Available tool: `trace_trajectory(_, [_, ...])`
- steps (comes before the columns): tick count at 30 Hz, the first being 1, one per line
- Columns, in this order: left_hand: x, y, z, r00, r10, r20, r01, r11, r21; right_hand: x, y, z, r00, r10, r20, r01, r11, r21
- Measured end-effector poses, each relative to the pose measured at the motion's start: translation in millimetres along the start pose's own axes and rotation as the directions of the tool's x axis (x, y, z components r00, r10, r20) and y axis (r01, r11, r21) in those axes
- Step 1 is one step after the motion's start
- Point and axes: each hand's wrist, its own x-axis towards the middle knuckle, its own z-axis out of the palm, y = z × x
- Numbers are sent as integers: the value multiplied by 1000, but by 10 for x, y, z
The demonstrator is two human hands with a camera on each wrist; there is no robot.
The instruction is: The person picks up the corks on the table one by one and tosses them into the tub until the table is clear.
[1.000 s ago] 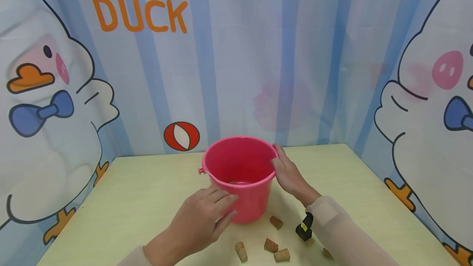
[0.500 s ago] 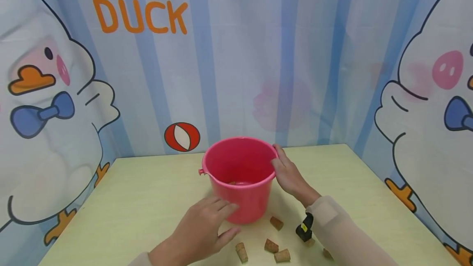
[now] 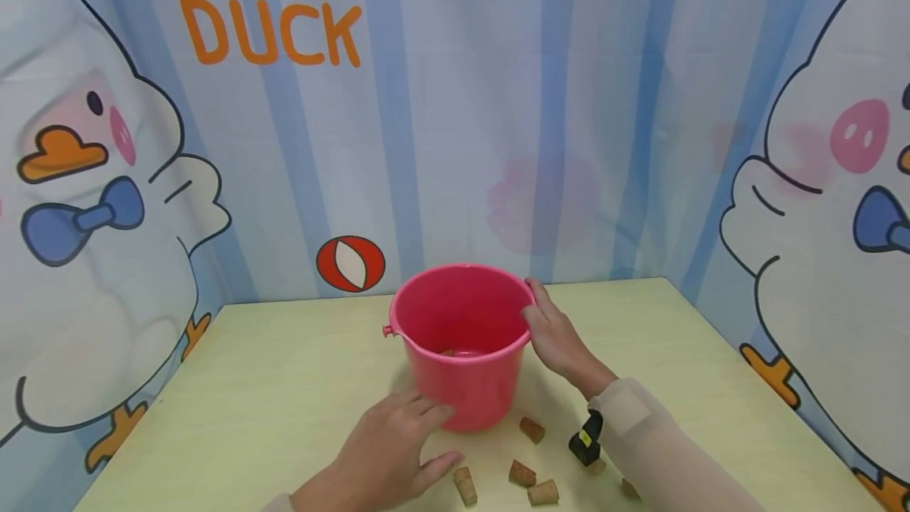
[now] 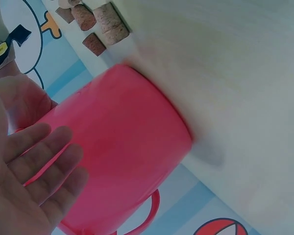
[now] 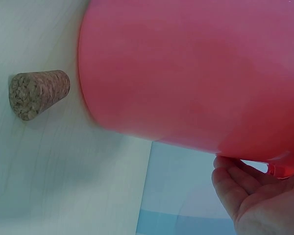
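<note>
A pink bucket (image 3: pixel 465 389) stands upright on the table. Its right rim is held by my right hand (image 3: pixel 558 334), thumb over the edge and fingers along the outside. In the right wrist view, the fingers (image 5: pixel 230 183) lie against the bucket wall by the handle mount. In front of the bucket, my left hand (image 3: pixel 391 445) hovers with thumb apart and fingers loosely extended, holding nothing. Its thumb is near a light cork (image 3: pixel 465 486). A bit of cork (image 3: pixel 447 352) shows inside the bucket; most of the bottom is hidden.
Several corks lie loose before the bucket, among them a brown cork (image 3: pixel 532 429) close to its base and a pale cork (image 3: pixel 543 492). More lie partly hidden by the right forearm. The table (image 3: pixel 298 362) ends at a printed duck curtain (image 3: pixel 455 101).
My left hand has drawn down and away from the bucket's rim, toward the front corks, and its thumb has spread. The right hand and bucket stay in place.
</note>
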Motion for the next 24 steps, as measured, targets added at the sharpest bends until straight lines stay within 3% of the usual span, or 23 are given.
trace_trajectory(12, [-30,-20,129,995,-64,74,65,998,-11,-2,1,-4,1000,-4,7,4,1000,7])
trace_trajectory(24, [-26,12,233,967,-174,187,179,984,-11,1,-2,-5,1000,-2,4,2,1000,-1])
